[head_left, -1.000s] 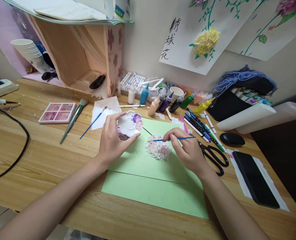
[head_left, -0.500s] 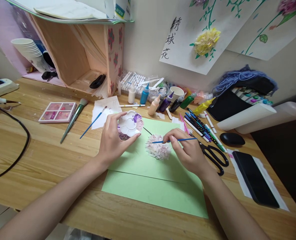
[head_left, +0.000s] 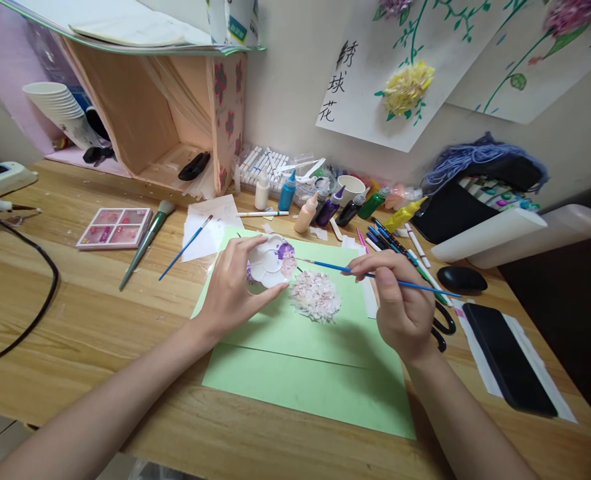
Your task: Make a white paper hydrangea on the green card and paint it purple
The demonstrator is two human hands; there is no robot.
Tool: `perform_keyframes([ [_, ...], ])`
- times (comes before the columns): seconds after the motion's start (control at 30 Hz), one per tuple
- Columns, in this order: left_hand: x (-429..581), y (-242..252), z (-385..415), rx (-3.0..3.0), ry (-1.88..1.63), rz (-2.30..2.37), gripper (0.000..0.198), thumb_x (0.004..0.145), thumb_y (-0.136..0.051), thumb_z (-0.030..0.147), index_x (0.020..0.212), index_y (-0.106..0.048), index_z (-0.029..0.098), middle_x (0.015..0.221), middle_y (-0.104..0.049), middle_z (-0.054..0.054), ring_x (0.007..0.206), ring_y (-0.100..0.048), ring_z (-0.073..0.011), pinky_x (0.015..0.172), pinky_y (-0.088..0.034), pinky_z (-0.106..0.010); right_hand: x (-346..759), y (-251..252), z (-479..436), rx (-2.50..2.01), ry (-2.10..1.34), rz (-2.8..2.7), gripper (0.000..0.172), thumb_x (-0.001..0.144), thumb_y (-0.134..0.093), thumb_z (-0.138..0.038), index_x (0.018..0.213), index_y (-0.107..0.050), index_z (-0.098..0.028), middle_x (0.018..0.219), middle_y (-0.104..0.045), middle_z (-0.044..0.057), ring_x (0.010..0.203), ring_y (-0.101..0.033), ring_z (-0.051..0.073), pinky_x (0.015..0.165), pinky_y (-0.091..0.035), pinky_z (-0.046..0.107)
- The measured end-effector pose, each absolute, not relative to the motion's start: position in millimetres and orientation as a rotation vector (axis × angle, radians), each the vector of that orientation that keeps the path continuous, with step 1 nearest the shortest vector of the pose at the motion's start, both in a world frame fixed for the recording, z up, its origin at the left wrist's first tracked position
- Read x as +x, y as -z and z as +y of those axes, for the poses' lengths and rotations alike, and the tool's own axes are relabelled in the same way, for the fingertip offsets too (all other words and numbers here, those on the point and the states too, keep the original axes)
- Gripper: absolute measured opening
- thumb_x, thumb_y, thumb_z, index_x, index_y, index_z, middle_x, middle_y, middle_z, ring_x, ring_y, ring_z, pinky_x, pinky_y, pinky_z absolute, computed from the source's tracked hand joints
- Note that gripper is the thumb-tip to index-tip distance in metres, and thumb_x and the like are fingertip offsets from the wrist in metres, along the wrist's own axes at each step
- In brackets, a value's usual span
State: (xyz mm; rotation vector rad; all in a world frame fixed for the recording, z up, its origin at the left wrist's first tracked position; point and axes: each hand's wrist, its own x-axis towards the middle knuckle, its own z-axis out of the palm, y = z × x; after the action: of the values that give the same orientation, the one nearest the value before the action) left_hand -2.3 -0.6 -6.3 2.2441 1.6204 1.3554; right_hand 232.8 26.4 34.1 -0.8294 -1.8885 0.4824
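A white flower-shaped paint palette (head_left: 266,263) with purple and pale pink paint in its right-hand wells is gripped at the edge by my left hand (head_left: 232,280). My right hand (head_left: 400,293) pinches a thin blue paintbrush (head_left: 325,267), its tip at the pink paint on the palette's right side. Between the hands, a pale pink and white ruffled paper flower (head_left: 316,297) lies on green paper (head_left: 305,393). A purple flower, mostly hidden, shows behind the palette.
Paint bottles (head_left: 306,213) and markers (head_left: 260,162) line the back. Black scissors (head_left: 444,323) lie partly under my right hand, near a phone (head_left: 510,359) and a mouse (head_left: 462,279). At left are a second brush (head_left: 185,247), a large brush (head_left: 148,243) and a pink palette box (head_left: 115,228).
The brush has left the paper flower and its tip is now at the palette's paint. My right hand has shifted right and up; the palette has moved slightly right and tilted.
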Motion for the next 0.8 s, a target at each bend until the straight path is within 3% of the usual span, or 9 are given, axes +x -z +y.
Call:
perform_keyframes([
  [0.47, -2, 7, -1, 2.281, -1.369, 1.569, 0.067, 0.075, -0.075, 0.035, 0.13, -0.039, 0.02, 0.119, -0.057, -0.012, 0.11, -0.056, -0.0257, 0.089, -0.05, -0.041, 234, -38, 24, -0.791, -0.471, -2.04, 0.023, 0.097, -0.04, -0.018, 0.091, -0.061, -0.021, 0.083, -0.064, 0.005, 0.078, -0.058, 0.019, 0.07, -0.045, 0.036],
  [0.67, -4, 6, 1, 2.258, -1.368, 1.648, 0.065, 0.075, -0.075, 0.035, 0.129, -0.041, 0.019, 0.118, -0.057, -0.012, 0.11, -0.056, -0.0255, 0.091, -0.049, -0.04, 236, -38, 27, -0.86, -0.481, -1.831, 0.029, 0.1, -0.036, -0.023, 0.089, -0.062, -0.022, 0.082, -0.064, 0.003, 0.077, -0.06, 0.017, 0.066, -0.046, 0.031],
  [0.8, -7, 4, 4, 2.179, -1.41, 1.75, 0.065, 0.073, -0.076, 0.036, 0.126, -0.043, 0.019, 0.118, -0.058, -0.011, 0.11, -0.056, -0.0255, 0.092, -0.049, -0.04, 236, -34, 35, -1.003, -0.483, -2.034, 0.029, 0.099, -0.038, -0.023, 0.082, -0.06, -0.021, 0.078, -0.062, 0.002, 0.076, -0.06, 0.017, 0.07, -0.046, 0.031],
])
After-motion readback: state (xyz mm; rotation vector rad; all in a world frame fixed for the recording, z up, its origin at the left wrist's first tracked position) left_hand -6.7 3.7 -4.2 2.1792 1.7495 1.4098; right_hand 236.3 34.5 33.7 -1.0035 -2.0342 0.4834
